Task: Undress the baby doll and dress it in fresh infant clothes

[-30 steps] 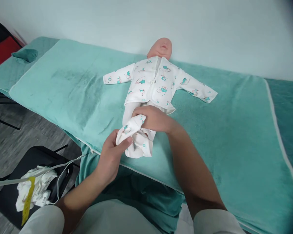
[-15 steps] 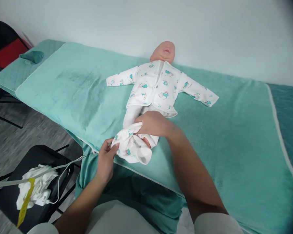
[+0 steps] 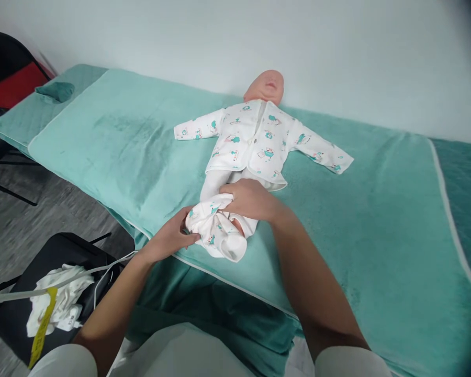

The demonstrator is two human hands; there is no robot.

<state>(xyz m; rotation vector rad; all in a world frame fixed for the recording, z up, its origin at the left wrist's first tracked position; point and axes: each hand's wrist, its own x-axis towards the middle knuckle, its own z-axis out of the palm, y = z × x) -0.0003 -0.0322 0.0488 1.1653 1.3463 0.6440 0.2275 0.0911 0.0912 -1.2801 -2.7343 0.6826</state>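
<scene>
A baby doll [image 3: 267, 86] lies on its back on the green bed, its head toward the wall. It wears a white printed jacket [image 3: 239, 136] with both sleeves spread out. White printed baby pants [image 3: 212, 222] are bunched around the doll's lower legs. My left hand [image 3: 175, 235] grips the near left side of the pants, thumb in front. My right hand [image 3: 249, 198] holds the pants' upper edge between the legs; its fingertips are partly hidden in the cloth. A bit of the doll's foot [image 3: 238, 226] shows beside an open leg cuff.
The green bed cover [image 3: 357, 225] runs along the white wall. At the lower left a black chair [image 3: 19, 314] bears crumpled white cloth [image 3: 60, 298], crossed by a cable with a yellow tag [image 3: 43, 327]. A black and red chair [image 3: 13, 78] stands at the far left.
My left hand has shifted up along the pants' left side and turned, with the forearm now coming in flatter. The right hand keeps its hold. The view has moved slightly.
</scene>
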